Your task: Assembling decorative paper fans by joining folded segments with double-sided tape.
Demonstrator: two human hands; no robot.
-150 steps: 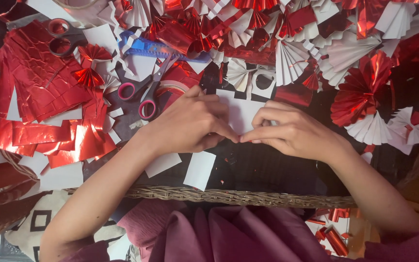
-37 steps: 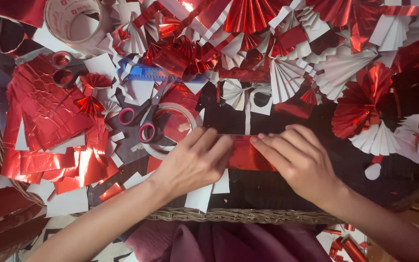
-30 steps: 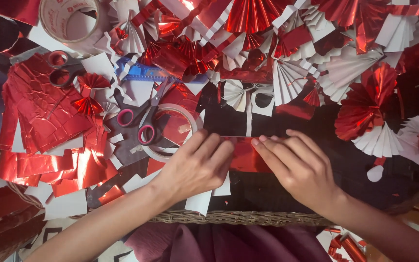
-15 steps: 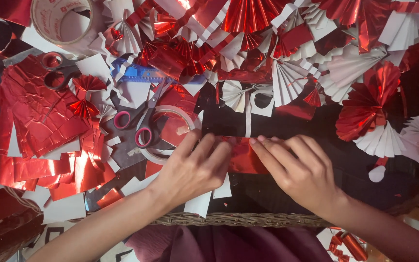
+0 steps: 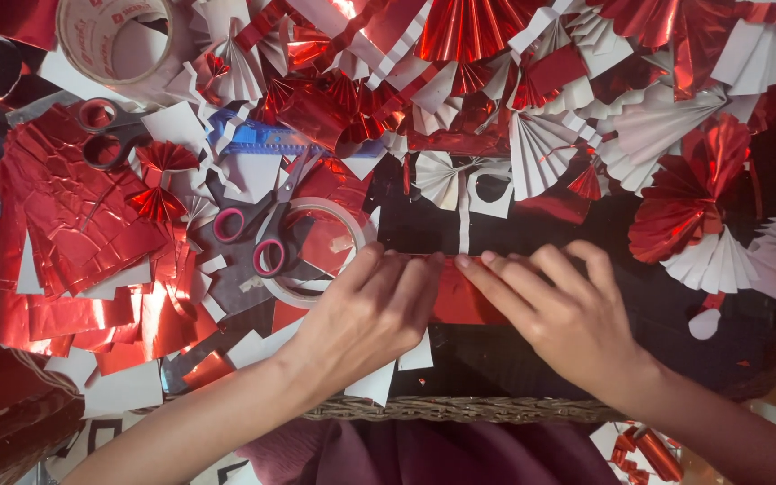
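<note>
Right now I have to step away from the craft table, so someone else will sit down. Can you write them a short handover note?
Left hand: flat, fingers pressing the left part of the red foil sheet.
Right hand: flat, fingertips on the same sheet's top edge, beside the left fingertips.
The sheet lies on the dark tabletop, in front of the wicker rim.
Nearby: tape ring and pink-handled scissors left of the left hand; more red foil far left.
Done: many red and white paper fans lie piled behind.
Left: this sheet shows no pleats yet.
</note>
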